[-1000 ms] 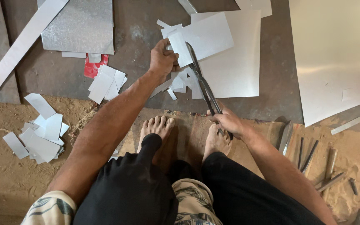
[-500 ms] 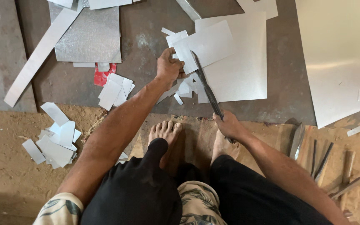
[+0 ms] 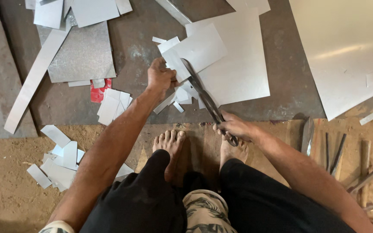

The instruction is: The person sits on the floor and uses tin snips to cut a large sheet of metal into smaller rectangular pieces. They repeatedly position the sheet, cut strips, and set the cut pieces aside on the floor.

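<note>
Head view, left hand: the left hand (image 3: 160,77) is reaching forward over the floor, its grip clenching the near edge of a small metal sheet piece (image 3: 199,49).
Head view, right hand: the right hand (image 3: 234,128) is closing its grip around the handles of long tin snips (image 3: 203,97), just in front of the right foot (image 3: 233,151).
Snips: the blades are pointing away from the person and up to the left, their tips lying on the small metal sheet piece close to the left hand; whether the blades are parted is not clear.
Sheet piece: it is lying tilted on top of a larger cut sheet (image 3: 242,64), which is resting flat on the dark floor (image 3: 143,39).
Offcuts under the hands: small pale scraps (image 3: 180,97) are lying between the two hands, beside the snips.
Left side: a dull grey plate (image 3: 83,56) is lying with a long strip (image 3: 33,82) across its corner, and a red scrap (image 3: 98,92) is showing just beside a stack of small cut squares (image 3: 113,105).
Near left: more cut pieces (image 3: 59,162) are lying scattered on the sandy ground (image 3: 5,190).
Right side: a big bright sheet (image 3: 346,47) is filling the upper corner, and several dark rod-like tools (image 3: 333,151) are lying on the sand.
Body: the person is squatting, the left foot (image 3: 171,144) bare on the edge of the sand.
</note>
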`<action>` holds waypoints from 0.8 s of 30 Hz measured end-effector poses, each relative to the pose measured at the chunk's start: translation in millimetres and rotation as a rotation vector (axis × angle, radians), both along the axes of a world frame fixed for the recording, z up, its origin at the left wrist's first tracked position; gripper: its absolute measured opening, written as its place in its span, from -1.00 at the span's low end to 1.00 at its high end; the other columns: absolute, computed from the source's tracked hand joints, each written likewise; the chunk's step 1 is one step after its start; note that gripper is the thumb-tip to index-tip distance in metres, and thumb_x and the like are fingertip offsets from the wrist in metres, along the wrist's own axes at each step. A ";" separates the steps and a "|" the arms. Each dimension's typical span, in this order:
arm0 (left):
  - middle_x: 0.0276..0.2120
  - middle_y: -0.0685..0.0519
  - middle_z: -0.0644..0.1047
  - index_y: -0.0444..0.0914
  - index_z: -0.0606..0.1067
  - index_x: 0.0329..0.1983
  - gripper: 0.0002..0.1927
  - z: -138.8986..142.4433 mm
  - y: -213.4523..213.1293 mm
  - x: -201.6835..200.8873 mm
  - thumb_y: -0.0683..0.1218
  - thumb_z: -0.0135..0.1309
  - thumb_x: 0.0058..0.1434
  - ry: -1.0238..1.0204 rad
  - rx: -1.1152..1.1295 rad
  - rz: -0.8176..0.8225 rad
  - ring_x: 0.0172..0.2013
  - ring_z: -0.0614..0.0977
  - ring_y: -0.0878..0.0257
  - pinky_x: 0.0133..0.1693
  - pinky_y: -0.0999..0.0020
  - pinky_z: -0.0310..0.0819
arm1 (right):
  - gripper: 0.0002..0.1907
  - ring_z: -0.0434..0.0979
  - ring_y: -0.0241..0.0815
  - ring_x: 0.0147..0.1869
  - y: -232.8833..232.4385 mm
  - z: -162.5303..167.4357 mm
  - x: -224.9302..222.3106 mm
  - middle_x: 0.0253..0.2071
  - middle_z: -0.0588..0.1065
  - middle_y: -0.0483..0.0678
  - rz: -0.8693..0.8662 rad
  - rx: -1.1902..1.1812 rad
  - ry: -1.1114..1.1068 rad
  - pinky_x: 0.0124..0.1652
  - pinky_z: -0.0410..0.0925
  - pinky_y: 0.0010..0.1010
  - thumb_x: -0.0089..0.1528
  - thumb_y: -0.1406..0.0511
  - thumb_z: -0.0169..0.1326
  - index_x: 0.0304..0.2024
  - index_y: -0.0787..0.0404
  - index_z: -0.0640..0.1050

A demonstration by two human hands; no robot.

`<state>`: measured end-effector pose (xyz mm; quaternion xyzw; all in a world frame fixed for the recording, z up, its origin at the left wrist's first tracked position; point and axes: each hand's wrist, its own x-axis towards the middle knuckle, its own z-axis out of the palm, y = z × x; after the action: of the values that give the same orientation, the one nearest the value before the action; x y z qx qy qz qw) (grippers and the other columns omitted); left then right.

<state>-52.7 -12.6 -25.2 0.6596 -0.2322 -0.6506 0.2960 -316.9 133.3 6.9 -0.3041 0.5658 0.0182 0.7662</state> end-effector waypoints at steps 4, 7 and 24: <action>-0.23 -0.11 0.62 -0.27 0.26 0.26 -0.47 1.8 -4.0 1.3 -0.37 0.02 0.22 -0.005 0.066 0.038 -0.41 0.73 0.16 -0.46 0.37 0.78 | -0.49 0.59 -0.20 -0.27 9.6 -4.1 -9.7 -0.27 0.44 0.03 -0.039 -0.126 0.057 -0.31 0.56 -0.40 0.22 0.28 0.23 0.13 0.32 0.35; -0.20 -0.15 0.59 -0.31 0.26 0.24 -0.52 7.4 -4.4 -1.3 -0.37 0.02 0.28 0.006 0.038 -0.006 -0.40 0.70 0.13 -0.44 0.37 0.78 | -0.61 0.59 -0.17 -0.28 16.9 -10.2 -19.9 -0.30 0.49 0.02 0.158 -0.207 0.023 -0.36 0.48 -0.36 0.17 0.36 0.28 -0.04 0.38 0.44; -0.30 -0.03 0.55 -0.28 0.29 0.23 -0.47 9.9 13.1 -20.7 -0.35 0.11 0.21 0.101 0.100 -0.056 -0.43 0.62 0.24 -0.40 0.31 0.73 | -0.51 0.59 0.00 -0.08 -9.8 -15.5 10.1 0.07 0.48 0.09 0.117 -0.194 0.221 -0.06 0.51 -0.10 0.43 0.06 -0.13 0.34 0.10 0.26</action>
<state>-73.5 0.5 -15.2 0.6331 -0.2026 -0.7020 0.2557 -306.7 123.4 -8.6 -0.4054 0.6273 0.0413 0.6637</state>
